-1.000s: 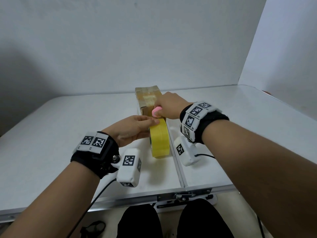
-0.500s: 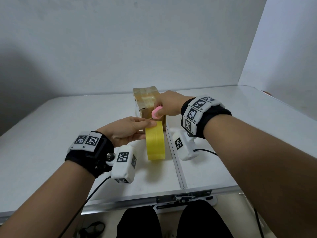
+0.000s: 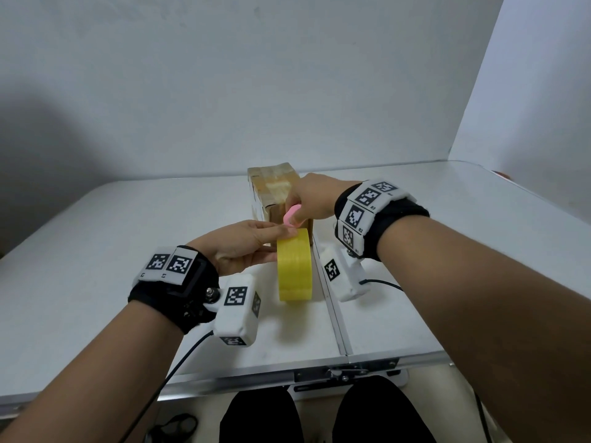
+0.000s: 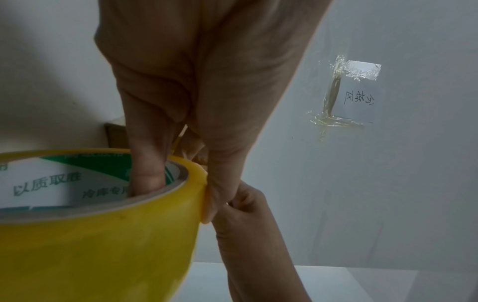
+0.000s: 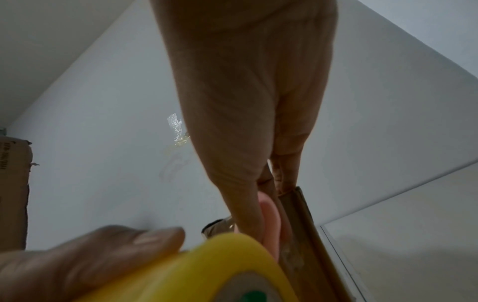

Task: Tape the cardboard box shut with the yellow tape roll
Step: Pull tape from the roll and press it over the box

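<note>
The cardboard box stands mid-table with clear tape across its top. Right in front of it the yellow tape roll is upright on its edge. My left hand grips the roll, one finger inside the core and another on the outer rim. My right hand is at the box's near top edge and holds a small pink object just above the roll. In the right wrist view the pink object lies against the box edge. I cannot make out any pulled strip.
The white folding table has a centre seam just right of the roll. A wall stands behind and a panel to the right. A taped paper note hangs on the wall. My knees are below the front edge.
The roll and my left hand have drifted slightly to the left. My right hand stays at the box's near edge with the pink object.
</note>
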`<action>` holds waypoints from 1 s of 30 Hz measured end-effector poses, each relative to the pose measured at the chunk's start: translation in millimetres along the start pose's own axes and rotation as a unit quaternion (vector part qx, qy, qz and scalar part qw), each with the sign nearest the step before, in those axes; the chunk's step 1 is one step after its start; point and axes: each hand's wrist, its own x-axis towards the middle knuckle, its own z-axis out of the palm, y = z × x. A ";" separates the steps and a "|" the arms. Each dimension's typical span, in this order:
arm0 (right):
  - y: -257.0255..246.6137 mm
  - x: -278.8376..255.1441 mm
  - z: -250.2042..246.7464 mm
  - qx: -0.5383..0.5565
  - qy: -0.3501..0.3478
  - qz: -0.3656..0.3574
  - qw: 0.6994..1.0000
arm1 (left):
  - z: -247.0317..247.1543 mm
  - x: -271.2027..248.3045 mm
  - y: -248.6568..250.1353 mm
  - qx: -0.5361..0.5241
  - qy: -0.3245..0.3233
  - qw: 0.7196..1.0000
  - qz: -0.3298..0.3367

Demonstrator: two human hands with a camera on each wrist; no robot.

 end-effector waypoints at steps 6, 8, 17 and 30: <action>-3.9 -0.7 0.7 -0.022 -0.004 0.005 1.000 | -0.6 3.1 -0.1 0.002 0.001 1.000 -0.003; -6.4 -0.5 1.4 -0.033 -0.008 0.008 0.999 | -1.6 3.8 -0.4 0.001 -0.002 1.000 -0.004; -7.4 -1.5 -2.7 -0.054 -0.029 -0.005 0.998 | -3.5 3.9 0.9 0.008 -0.012 1.000 -0.005; -13.2 -4.5 -8.5 -0.103 -0.054 0.022 0.993 | -8.3 0.3 3.7 0.026 -0.024 0.999 -0.007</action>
